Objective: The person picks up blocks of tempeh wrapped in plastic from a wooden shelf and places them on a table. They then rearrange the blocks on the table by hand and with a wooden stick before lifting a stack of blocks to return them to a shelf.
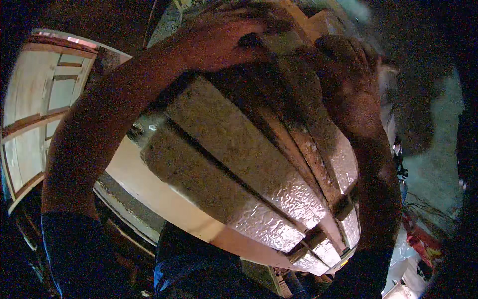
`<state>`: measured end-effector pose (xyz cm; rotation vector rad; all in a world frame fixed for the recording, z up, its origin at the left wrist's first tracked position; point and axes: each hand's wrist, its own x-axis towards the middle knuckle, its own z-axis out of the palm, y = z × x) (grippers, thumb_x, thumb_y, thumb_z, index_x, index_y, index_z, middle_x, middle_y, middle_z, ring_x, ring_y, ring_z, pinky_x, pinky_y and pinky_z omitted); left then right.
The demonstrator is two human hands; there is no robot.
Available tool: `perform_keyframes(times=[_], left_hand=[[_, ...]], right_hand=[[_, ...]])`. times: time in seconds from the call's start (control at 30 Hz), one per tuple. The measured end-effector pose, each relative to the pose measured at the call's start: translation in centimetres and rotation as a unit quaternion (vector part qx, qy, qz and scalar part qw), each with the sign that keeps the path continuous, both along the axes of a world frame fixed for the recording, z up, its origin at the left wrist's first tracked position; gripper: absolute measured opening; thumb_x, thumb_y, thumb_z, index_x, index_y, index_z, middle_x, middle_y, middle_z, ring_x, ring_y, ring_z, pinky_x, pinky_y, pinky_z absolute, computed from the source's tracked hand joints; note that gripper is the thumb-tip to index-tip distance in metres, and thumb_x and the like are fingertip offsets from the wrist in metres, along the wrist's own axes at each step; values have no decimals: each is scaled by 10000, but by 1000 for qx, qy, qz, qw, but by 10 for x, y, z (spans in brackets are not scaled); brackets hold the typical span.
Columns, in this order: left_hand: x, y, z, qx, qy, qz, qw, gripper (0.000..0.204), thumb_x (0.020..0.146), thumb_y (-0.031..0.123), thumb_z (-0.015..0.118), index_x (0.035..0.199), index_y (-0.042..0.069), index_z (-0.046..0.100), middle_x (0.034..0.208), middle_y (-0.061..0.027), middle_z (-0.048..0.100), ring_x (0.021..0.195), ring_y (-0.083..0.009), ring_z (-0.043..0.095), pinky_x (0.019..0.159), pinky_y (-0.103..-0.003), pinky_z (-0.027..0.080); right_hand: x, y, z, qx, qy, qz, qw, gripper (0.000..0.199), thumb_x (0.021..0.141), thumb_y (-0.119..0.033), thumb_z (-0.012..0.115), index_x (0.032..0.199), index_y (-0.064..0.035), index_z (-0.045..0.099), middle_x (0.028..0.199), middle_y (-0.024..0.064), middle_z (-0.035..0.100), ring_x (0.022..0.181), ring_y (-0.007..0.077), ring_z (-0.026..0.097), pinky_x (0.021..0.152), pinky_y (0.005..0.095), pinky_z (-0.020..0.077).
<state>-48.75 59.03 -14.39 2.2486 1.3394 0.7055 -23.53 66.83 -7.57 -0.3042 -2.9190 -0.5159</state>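
Note:
In front of me lies a framed piece of long textured panels (234, 144), dull in shadow and glossy at the near end. Brown wooden strips (279, 129) run lengthwise between some of them. My left hand (236, 42) reaches across the far end, thumb and fingers apart around the end of a narrow grey panel (306, 79). At that panel's right side is my right hand (348, 79), its fingers bent over the edge. Deep shadow hides part of both grips.
A smooth tan board (169, 199) lies along the left side beneath the panels. Farther left stands a pale panelled wooden frame (35, 99). Cables (428, 209) and a red item (423, 244) lie on the floor at right. Wood pieces (318, 25) sit beyond my hands.

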Motion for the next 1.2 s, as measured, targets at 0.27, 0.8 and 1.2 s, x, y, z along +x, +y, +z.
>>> perform_keyframes(times=[0.27, 0.8, 1.2], left_hand=[[2, 3, 0, 54, 112, 26, 992, 652, 999, 517, 429, 1527, 168, 270, 1578, -142, 225, 1469, -336, 173, 1202, -504, 156], [6, 0, -5, 42, 124, 74, 989, 632, 960, 464, 514, 1491, 169, 337, 1546, -158, 281, 1455, -348, 204, 1196, -494, 178], [4, -5, 10, -39, 108, 51, 992, 637, 988, 516, 469, 1505, 176, 318, 1578, -150, 209, 1455, -346, 214, 1193, -515, 203]], right_hand=[[4, 9, -11, -14, 24, 22, 999, 383, 754, -100, 643, 1127, -187, 663, 1101, 68, 609, 1041, 290, 555, 933, 469, 376], [3, 10, -17, -61, 43, 4, 997, 330, 754, -111, 675, 1081, -159, 676, 1111, 64, 628, 1056, 282, 568, 943, 456, 388], [11, 15, -47, -79, -42, -98, 991, 324, 820, -166, 626, 1137, -103, 651, 1151, 113, 637, 1106, 312, 570, 952, 443, 419]])
